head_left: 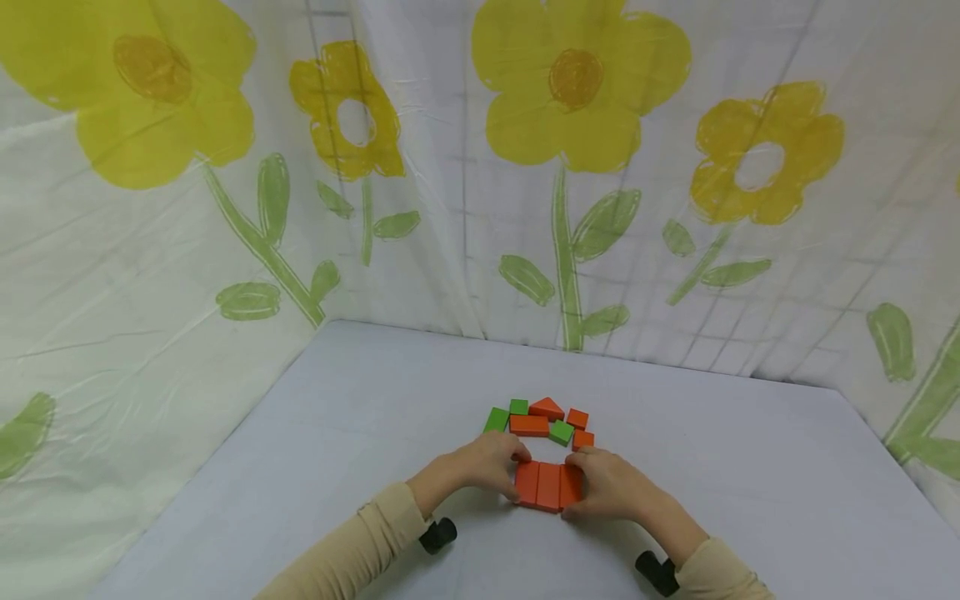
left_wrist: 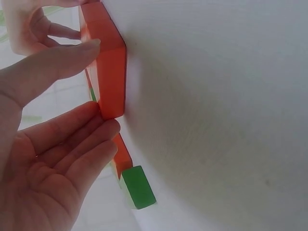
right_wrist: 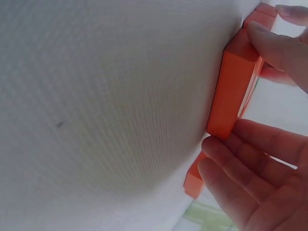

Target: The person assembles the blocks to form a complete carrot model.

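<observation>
You see orange blocks [head_left: 548,486] and green blocks [head_left: 497,419] on your pale grey table [head_left: 750,467]; the white backdrop [head_left: 465,208] carries yellow flowers with green stems; your sleeves [head_left: 352,550] are beige.

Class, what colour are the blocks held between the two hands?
Orange blocks, clearest in the head view.

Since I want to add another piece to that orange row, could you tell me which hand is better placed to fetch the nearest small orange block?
Probably the right hand: the small orange block lies just above its fingers, farther from the left hand.
</observation>
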{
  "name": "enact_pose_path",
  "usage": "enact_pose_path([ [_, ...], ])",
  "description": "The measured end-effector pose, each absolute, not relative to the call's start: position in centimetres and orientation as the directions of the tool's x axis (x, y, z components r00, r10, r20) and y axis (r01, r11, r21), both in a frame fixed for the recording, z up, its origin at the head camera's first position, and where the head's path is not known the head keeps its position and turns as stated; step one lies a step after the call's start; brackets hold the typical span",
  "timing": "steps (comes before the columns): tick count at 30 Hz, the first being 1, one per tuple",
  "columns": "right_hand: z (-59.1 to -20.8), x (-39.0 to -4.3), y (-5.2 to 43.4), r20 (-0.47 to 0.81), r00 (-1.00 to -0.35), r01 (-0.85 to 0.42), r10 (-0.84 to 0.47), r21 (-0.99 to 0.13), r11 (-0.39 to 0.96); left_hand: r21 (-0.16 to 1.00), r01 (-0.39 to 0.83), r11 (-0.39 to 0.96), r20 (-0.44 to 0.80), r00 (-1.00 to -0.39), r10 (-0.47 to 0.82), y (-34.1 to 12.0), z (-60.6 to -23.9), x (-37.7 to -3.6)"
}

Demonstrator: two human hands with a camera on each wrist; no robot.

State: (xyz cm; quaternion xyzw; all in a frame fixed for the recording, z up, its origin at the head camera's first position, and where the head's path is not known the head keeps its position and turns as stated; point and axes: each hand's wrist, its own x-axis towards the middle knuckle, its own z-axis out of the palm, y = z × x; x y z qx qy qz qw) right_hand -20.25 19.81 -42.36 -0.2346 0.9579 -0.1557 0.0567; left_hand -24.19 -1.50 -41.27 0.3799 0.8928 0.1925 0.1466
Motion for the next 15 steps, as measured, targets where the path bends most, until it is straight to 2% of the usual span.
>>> enact_pose_path([
  [12, -42.36, -20.17, 19.88, -0.043, -0.882, -0.432, -0.469, -0.322, 0.843, 0.458, 0.608, 0.649, -0.126, -0.678, 0.724, -1.46, -41.42, -24.41],
  [15, -41.75, -20.32, 20.09, -0.048, -0.899, -0.396, -0.436, -0.34, 0.853, 0.455, 0.61, 0.649, -0.122, -0.679, 0.724, -1.27, -41.37, -24.43],
])
